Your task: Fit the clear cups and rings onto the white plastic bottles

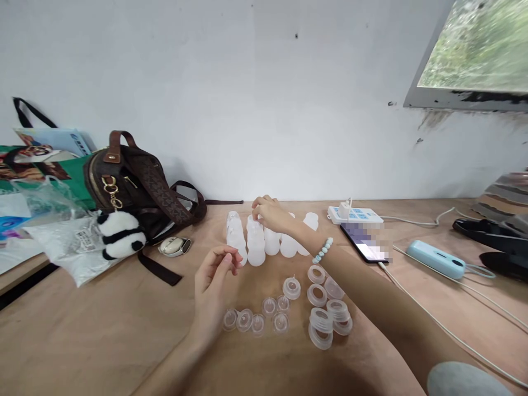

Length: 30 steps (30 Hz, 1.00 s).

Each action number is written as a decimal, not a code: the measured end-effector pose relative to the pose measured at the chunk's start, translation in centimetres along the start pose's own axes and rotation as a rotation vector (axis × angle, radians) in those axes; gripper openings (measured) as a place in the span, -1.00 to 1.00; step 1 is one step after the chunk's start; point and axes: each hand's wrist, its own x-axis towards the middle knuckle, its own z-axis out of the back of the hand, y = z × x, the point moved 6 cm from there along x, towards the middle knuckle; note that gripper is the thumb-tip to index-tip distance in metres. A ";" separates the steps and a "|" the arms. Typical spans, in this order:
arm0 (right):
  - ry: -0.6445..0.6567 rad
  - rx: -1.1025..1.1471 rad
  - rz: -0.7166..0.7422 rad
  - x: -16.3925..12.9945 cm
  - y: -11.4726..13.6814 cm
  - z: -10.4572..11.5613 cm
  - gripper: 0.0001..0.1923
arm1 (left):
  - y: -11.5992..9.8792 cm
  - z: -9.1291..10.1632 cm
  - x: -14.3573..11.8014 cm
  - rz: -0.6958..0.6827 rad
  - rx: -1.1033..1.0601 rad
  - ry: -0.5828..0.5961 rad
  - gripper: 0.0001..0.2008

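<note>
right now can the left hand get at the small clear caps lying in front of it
Probably yes. The left hand hovers open just above the row of small clear caps on the table, with nothing between them. The right hand is farther back at the white bottles.

A small home-style workbench: plywood table [103, 335] against a scuffed white wall [247, 82], handbag [136, 181] and power strip [355, 214]

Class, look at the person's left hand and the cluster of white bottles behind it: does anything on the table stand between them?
Nothing visible does. The left hand hovers with fingers loosely open just in front of the white bottles, with only bare table between. The right hand already touches the cluster from above.
</note>
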 end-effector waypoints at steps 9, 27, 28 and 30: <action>-0.666 0.445 0.013 -8.8 2.0 9.3 -0.89 | -2.5 -0.6 -0.7 -0.277 0.213 -0.039 -0.71; 0.230 0.060 -0.063 -16.2 2.6 -1.6 -0.68 | 0.5 -0.9 -0.2 -0.048 0.215 0.092 -0.60; 0.279 0.004 -0.039 -16.3 2.8 -2.2 -0.67 | 0.5 -0.9 -0.2 -0.041 0.215 0.093 -0.60; 0.303 -0.022 -0.027 -16.3 3.0 -2.5 -0.70 | 0.6 -1.1 -0.2 -0.026 0.205 0.102 -0.59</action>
